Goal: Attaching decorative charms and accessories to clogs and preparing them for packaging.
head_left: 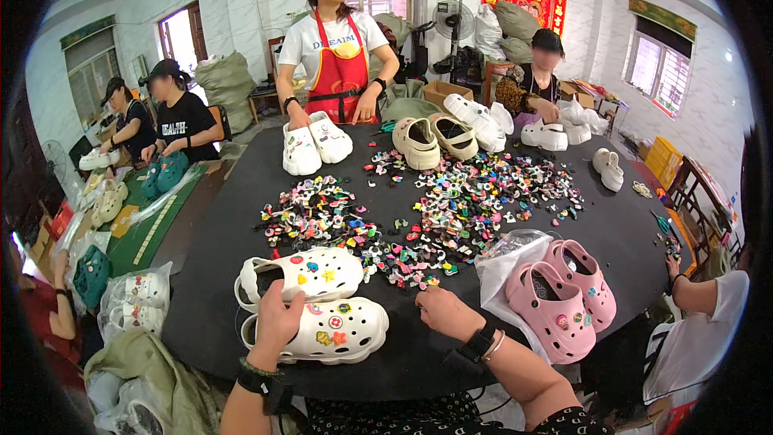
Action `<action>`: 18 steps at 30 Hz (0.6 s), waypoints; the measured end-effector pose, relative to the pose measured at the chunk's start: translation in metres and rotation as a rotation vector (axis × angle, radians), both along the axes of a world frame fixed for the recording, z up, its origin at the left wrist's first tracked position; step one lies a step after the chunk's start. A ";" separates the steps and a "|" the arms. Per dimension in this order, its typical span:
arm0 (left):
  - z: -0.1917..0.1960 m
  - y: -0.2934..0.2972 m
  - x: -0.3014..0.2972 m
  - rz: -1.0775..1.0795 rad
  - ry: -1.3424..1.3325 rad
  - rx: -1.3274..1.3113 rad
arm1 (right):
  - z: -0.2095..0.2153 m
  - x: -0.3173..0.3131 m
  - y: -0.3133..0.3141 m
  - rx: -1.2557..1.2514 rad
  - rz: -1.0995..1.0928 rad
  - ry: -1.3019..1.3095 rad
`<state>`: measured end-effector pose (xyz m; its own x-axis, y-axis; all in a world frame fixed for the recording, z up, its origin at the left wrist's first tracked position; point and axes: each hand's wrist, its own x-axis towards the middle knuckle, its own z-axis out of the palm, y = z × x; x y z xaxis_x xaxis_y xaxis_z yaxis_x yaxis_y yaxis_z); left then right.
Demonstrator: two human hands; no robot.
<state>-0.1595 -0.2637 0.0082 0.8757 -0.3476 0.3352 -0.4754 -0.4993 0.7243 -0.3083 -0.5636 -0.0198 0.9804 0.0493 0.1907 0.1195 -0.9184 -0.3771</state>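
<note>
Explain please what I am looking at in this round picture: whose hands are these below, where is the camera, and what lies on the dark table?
The camera sits on a person's head and looks down, so the picture is round and straight edges bend. The two forearms coming up from the lower edge belong to that person.

The left hand grips the near white clog, which already carries small coloured charms. A second white clog lies just behind it. The right hand rests closed on the black table, beside the pile of small coloured charms; whether it holds one, I cannot tell.

To the right lies a pair of pink clogs beside a clear plastic bag. More white and cream clogs lie at the far side, where other people work. Another person's arm shows at the right edge.
</note>
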 end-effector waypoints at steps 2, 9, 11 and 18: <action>0.002 -0.001 -0.001 0.002 -0.001 0.016 | -0.004 0.000 0.000 -0.003 -0.003 -0.034; -0.001 0.006 -0.002 0.042 -0.044 0.043 | -0.018 0.001 0.004 0.053 -0.063 -0.051; -0.002 0.005 -0.002 0.047 -0.041 0.059 | -0.018 -0.002 0.002 0.075 -0.048 -0.053; -0.010 0.006 0.006 0.046 0.141 0.085 | -0.019 -0.006 -0.001 0.089 -0.043 -0.046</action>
<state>-0.1535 -0.2578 -0.0023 0.9275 -0.3280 0.1793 -0.3476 -0.5803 0.7365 -0.3140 -0.5643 -0.0386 0.9713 -0.0117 0.2377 0.1001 -0.8860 -0.4528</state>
